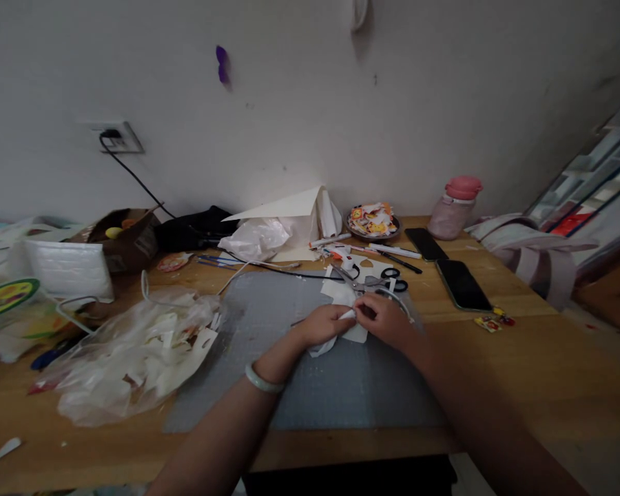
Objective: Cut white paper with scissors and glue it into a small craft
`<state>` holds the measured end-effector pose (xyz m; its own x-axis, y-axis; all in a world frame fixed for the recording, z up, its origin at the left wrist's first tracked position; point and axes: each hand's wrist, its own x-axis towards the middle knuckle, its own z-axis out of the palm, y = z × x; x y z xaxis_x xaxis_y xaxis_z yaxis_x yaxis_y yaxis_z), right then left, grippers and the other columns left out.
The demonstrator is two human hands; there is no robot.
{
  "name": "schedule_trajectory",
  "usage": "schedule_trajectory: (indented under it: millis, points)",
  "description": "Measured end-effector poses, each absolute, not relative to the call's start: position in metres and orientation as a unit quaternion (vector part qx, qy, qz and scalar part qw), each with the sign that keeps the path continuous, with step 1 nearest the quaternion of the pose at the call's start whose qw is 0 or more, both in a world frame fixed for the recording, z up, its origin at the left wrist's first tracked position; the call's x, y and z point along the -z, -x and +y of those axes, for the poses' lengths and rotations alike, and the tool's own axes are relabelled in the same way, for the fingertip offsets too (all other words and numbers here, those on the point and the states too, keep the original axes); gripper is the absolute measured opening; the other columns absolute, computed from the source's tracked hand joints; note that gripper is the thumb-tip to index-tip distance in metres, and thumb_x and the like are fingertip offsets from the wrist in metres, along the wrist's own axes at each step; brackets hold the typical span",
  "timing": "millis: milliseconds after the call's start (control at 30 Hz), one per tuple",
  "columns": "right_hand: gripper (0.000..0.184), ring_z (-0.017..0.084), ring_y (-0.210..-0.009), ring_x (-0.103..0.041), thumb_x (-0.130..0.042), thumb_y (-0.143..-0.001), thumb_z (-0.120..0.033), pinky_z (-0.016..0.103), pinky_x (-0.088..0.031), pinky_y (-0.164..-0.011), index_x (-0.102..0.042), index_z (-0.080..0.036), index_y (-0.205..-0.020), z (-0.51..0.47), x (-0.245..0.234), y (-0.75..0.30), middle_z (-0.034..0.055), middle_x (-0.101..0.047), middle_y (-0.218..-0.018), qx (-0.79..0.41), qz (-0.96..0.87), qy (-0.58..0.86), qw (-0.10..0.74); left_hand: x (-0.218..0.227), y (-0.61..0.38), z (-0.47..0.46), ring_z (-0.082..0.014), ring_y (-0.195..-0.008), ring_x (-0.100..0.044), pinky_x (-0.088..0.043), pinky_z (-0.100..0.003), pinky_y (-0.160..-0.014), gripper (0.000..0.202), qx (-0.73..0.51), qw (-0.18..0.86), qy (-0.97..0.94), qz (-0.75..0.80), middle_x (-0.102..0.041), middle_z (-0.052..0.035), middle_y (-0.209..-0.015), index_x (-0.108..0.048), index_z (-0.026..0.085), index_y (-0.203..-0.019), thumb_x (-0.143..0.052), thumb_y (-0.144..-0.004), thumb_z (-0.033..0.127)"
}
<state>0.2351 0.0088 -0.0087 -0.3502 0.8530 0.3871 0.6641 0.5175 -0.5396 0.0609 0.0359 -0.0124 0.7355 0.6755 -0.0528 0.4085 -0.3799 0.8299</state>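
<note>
Over the grey cutting mat (269, 310) my two hands meet in front of me. A small white piece of paper (347, 314) is pinched between thumb and fingers of my left hand (324, 326). At its other edge, the curled fingers of my right hand (385, 318) close on the same piece. White paper scraps (359, 333) lie under and around both hands. Just beyond the fingers rest metal scissors (347, 277); dark finger loops (393, 279) show to their right. A pale bangle (263, 380) circles my left wrist.
A clear plastic bag of scraps (134, 358) lies left of the mat. Behind are pens (395, 251), a bowl of printed cutouts (373, 222) and folded paper (289, 207). Two phones (463, 284) and a pink bottle (452, 210) stand right. A cable (289, 275) crosses the mat's back edge.
</note>
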Motion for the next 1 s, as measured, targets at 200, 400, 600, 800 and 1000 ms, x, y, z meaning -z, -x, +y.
schedule_trajectory:
  millis: [200,400,600,800,1000]
  points:
    - [0.011,0.011,-0.062,-0.051,-0.047,-0.075,-0.015,0.022,-0.037,-0.057,-0.057,-0.019,-0.078,0.004,0.007,-0.233,0.0009,-0.059,-0.073,-0.148,-0.814,0.451,0.334,0.014,-0.061,0.036,-0.0139,-0.07,-0.049,-0.038,-0.021,-0.065,0.027,-0.156,0.447,-0.813,0.338,-0.056,0.0006,-0.067,-0.061,0.014,-0.077,-0.04,-0.083,0.031]
    - [0.009,0.011,-0.059,-0.049,-0.049,-0.074,-0.015,0.021,-0.036,-0.056,-0.056,-0.019,-0.074,0.003,0.004,-0.234,-0.0008,-0.057,-0.068,-0.149,-0.817,0.445,0.335,0.014,-0.061,0.036,-0.0129,-0.064,-0.046,-0.036,-0.021,-0.062,0.027,-0.145,0.452,-0.811,0.343,-0.051,0.0022,-0.061,-0.058,0.014,-0.076,-0.039,-0.082,0.033]
    - [0.008,0.011,-0.056,-0.049,-0.05,-0.072,-0.015,0.021,-0.033,-0.053,-0.054,-0.019,-0.067,0.002,0.005,-0.23,-0.0016,-0.056,-0.062,-0.117,-0.803,0.493,0.314,0.012,-0.061,0.036,-0.0136,-0.066,-0.046,-0.035,-0.022,-0.064,0.025,-0.136,0.453,-0.811,0.344,-0.049,0.0026,-0.06,-0.054,0.016,-0.071,-0.038,-0.081,0.033]
    - [0.005,0.012,-0.055,-0.048,-0.052,-0.066,-0.017,0.022,-0.032,-0.053,-0.051,-0.019,-0.062,0.013,0.005,-0.241,-0.0013,-0.055,-0.059,-0.11,-0.716,0.589,0.357,0.016,-0.062,0.036,-0.0133,-0.064,-0.045,-0.035,-0.023,-0.063,0.026,-0.136,0.465,-0.803,0.347,-0.048,0.0025,-0.06,-0.047,0.017,-0.062,-0.04,-0.08,0.036]
    - [0.019,0.012,-0.051,-0.044,-0.043,-0.076,-0.025,0.023,-0.032,-0.049,-0.045,-0.02,-0.058,0.019,0.004,-0.25,-0.0025,-0.046,-0.052,-0.152,-0.681,0.577,0.425,0.018,-0.049,0.047,-0.0175,-0.075,-0.053,-0.039,-0.027,-0.07,0.025,-0.34,0.303,-0.728,0.513,-0.058,-0.0023,-0.076,-0.051,0.018,-0.079,-0.035,-0.086,0.036]
